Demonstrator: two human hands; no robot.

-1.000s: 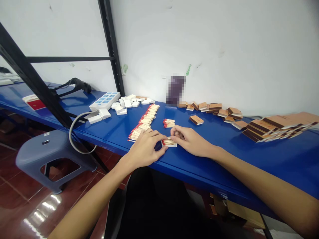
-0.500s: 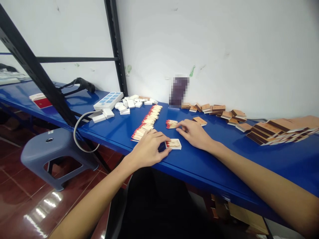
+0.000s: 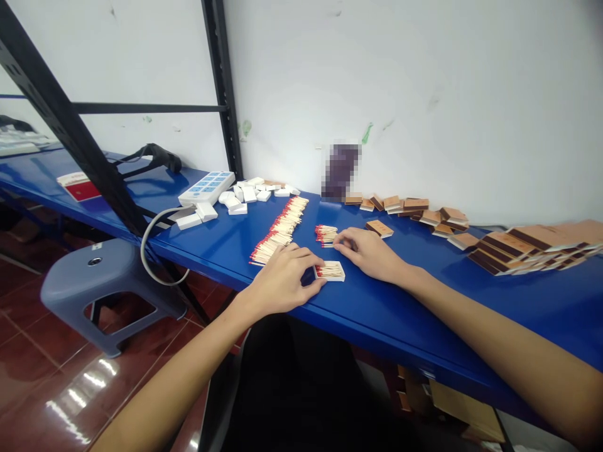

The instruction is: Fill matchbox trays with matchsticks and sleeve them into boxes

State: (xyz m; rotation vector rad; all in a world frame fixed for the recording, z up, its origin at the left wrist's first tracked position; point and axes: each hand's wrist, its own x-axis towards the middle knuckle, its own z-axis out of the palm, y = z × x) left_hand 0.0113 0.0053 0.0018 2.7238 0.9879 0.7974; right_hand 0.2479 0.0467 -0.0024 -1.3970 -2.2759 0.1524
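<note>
The right hand (image 3: 371, 253) has gone from the tray (image 3: 336, 279) to the small match pile (image 3: 325, 234), and I can't tell if its fingers pinch any; the left hand (image 3: 286, 276) pinches the tray on the worktop (image 3: 372, 304); filling looks unfinished.

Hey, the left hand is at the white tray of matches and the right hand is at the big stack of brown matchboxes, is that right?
Not quite: the right hand is at the small pile of matches, as the head view shows. The left hand is at the white tray of matches, as you said.
</note>
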